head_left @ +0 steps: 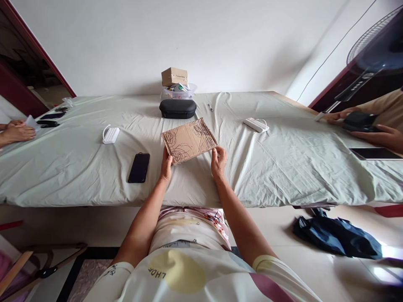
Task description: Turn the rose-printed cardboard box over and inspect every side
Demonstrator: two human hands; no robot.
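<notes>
A flat piece of brown cardboard [190, 140] with dark scribbled loops on its face is held tilted over the table in front of me. My left hand [166, 162] grips its lower left corner, thumb on top. At the lower right corner, my right hand [218, 160] has its thumb on the near edge and its fingers behind. Left of my left hand lies a black smartphone [139, 167]. Just beyond the cardboard sits a black zippered case [178, 108].
The table wears a wrinkled pale green cloth [277, 167]. White power-strip-like blocks with loops lie left [111, 135] and right [255, 124]. A small carton [174, 76] tops a clear tub [178, 93]. Other people's hands are at left [18, 131] and right [378, 136]; a tablet [376, 154] lies right.
</notes>
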